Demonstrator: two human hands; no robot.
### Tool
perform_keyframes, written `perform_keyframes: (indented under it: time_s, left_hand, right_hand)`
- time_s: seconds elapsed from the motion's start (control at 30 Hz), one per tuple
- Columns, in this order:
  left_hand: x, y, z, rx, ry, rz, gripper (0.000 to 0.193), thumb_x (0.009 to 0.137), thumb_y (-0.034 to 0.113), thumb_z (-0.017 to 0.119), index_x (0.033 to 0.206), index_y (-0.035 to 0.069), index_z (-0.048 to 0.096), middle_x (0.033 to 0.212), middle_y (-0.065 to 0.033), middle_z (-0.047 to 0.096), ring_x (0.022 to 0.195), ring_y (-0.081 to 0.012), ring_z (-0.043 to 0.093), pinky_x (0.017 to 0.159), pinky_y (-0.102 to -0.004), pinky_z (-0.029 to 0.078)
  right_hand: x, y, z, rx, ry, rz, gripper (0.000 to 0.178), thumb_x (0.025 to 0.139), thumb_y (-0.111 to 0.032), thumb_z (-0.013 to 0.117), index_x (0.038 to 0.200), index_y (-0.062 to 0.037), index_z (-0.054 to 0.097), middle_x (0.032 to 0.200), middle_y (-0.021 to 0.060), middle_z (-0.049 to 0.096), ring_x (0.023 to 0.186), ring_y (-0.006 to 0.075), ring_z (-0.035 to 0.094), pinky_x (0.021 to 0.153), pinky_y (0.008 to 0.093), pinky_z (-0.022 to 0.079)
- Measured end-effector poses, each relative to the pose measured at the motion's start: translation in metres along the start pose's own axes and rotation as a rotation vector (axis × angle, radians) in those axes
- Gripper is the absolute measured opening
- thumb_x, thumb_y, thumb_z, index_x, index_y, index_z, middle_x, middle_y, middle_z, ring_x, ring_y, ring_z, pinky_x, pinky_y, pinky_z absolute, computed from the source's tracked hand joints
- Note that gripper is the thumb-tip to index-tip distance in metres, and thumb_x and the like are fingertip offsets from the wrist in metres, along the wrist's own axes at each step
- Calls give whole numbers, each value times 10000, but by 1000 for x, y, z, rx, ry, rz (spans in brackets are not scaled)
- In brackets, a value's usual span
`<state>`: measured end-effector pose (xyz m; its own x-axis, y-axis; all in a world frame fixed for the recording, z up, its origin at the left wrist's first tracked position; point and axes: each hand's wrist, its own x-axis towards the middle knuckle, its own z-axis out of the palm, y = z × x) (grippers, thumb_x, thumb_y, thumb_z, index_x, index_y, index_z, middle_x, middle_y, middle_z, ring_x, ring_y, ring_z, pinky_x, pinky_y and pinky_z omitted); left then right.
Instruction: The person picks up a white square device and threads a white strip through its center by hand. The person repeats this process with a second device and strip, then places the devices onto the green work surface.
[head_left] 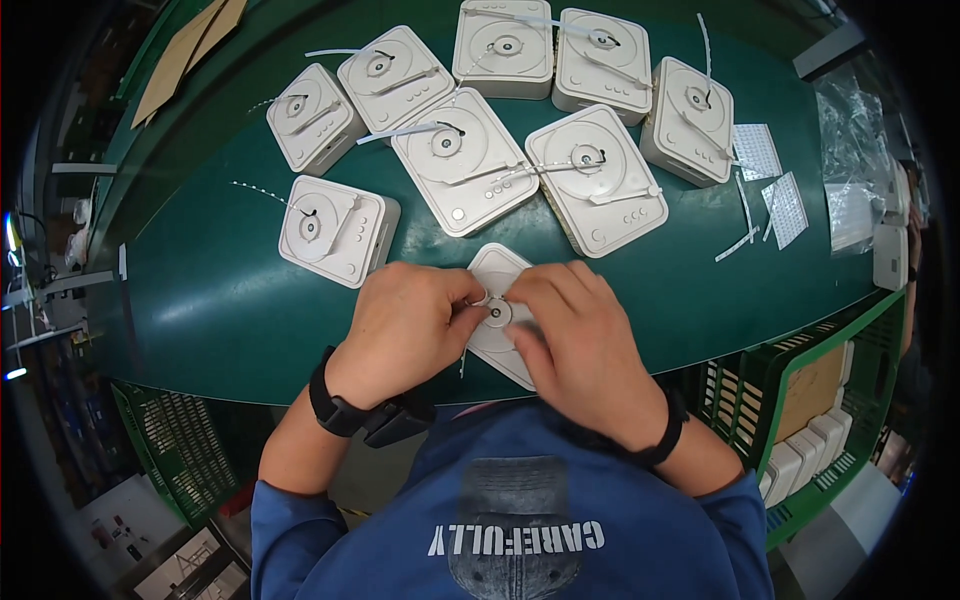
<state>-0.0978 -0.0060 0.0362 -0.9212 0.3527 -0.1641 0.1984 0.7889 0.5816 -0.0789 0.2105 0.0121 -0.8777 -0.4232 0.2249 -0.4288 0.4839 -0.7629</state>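
Between my hands, close to the table's front edge, lies a small white record-player-shaped unit (500,262) with a round hub (498,313) on top. My left hand (415,310) is closed in a pinch at the left side of the hub; what sits between the fingertips is too small to make out. A thin strip end (463,364) pokes out below that hand. From the right, my right hand (580,335) bends over the same unit, index fingertip beside the hub and thumb on the casing. The two hands cover much of the unit's sides.
Several similar white units (462,160) stand in an arc beyond my hands, most trailing a strip from the hub. Loose strips (745,215) and white label sheets (785,208) lie right, near clear plastic bags (855,150). A green crate (800,420) with white units stands lower right.
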Motion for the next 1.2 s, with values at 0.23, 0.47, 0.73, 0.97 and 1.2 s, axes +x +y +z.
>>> perform_keyframes:
  time_s: [0.23,0.47,0.73,0.97,1.2]
  left_hand:
    - [7,-1,-3,-21,-15,34,93,854,116,826,908,41,811,776,-167,759,738,-382,753,689,-465,596]
    - [9,-4,-4,-36,-37,34,108,849,122,836,913,38,810,778,-173,756,735,-389,750,684,-464,594]
    - [4,-4,0,-65,-56,-25,171,859,93,869,977,-8,796,816,-168,774,702,-286,766,647,-373,577]
    - [-10,-4,24,-69,160,12,125,865,74,867,912,13,770,782,-119,731,695,-259,699,650,-379,546]
    - [-21,-8,53,22,414,163,183,834,43,885,931,41,729,850,-102,714,771,-290,653,707,-400,521]
  right_hand:
    - [-15,-26,17,-247,-60,-148,329,832,-266,849,1021,-28,721,1076,117,622,981,323,600,881,465,459]
    - [-24,-20,39,-437,-56,-222,297,796,-231,813,992,-23,728,1000,94,609,954,291,587,853,434,448]
    - [-31,-18,21,-317,-56,-217,189,808,-106,689,976,-27,727,967,75,600,939,274,582,813,416,457]
    - [-22,-5,-5,-371,-187,-235,161,822,-92,678,967,-34,719,1001,79,606,969,278,593,819,395,509]
    - [3,3,-20,-450,-322,-266,126,824,-101,687,933,-40,704,1002,72,603,962,260,598,818,383,523]
